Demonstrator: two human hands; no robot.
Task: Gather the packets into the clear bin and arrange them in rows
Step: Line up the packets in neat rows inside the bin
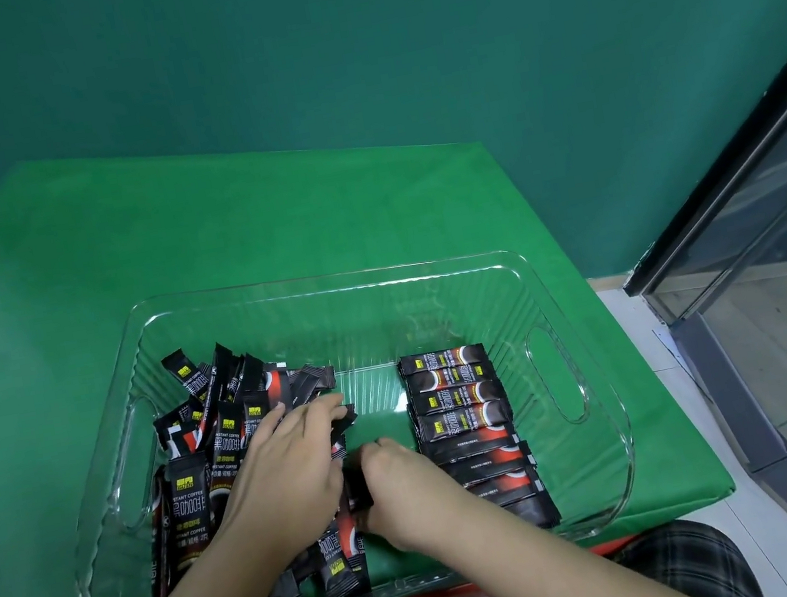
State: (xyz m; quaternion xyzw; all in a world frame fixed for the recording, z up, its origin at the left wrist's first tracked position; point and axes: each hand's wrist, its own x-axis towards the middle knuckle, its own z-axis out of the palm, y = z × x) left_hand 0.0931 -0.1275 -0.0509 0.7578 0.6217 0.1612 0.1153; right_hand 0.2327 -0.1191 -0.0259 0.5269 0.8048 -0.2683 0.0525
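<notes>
Left of the neat row (pixel 470 428), inside the clear bin (pixel 603 414), sits the messy pile (pixel 231 461).
Right hand (pixel 403 492) pinches one packet (pixel 358 491), long side pointing away; the row lies sideways, nearer this hand. Left hand (pixel 287 467) rests flat on the pile.

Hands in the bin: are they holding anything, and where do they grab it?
The right hand pinches one black packet by its long edges. The left hand rests on the loose pile, fingertips on a packet; a real grip cannot be told.
</notes>
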